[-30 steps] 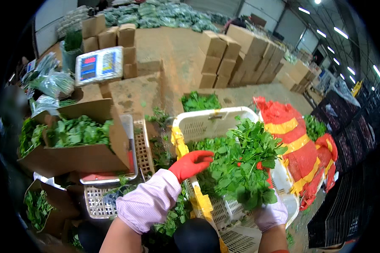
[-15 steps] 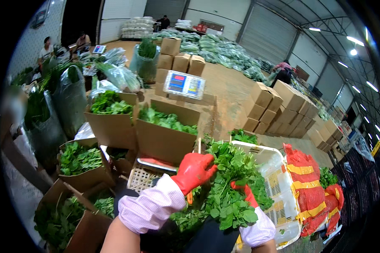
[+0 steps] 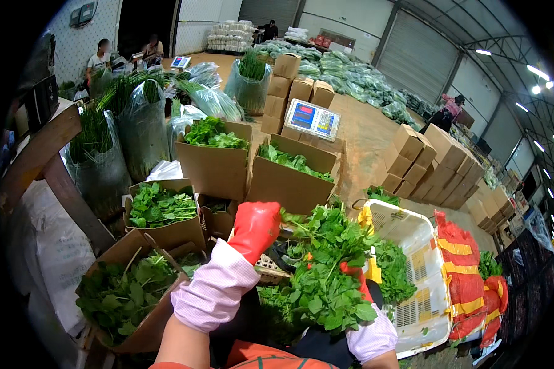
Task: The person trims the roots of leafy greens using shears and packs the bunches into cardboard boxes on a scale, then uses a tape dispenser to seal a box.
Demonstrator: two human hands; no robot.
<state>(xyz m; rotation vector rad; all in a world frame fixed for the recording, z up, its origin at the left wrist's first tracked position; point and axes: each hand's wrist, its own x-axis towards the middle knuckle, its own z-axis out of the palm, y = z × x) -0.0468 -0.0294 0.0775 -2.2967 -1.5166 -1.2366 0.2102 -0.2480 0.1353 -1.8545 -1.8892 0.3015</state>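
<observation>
A big bunch of leafy greens [image 3: 329,283] stands before me, with my right hand [image 3: 358,278] in a red rubber glove closed around its right side. Leaves cover part of those fingers. To the left of the bunch, my left hand [image 3: 255,230], also red-gloved, is a closed fist. A small leafy sprig [image 3: 293,219] sticks out on its right side, its stem apparently between the fingers. Pale checked sleeve covers reach over both wrists. More loose greens [image 3: 277,301] lie below the bunch.
Cardboard boxes of greens [image 3: 194,230] stand close on my left. A white plastic crate [image 3: 440,307] and red mesh sacks [image 3: 461,277] are at right. Beyond the boxes is a digital scale display [image 3: 312,120]. Stacked cartons [image 3: 412,157] and several people are farther off.
The view has swung left. My left fist has drawn up and left from the bunch, with a sprig beside it. The right hand still grips the bunch.
</observation>
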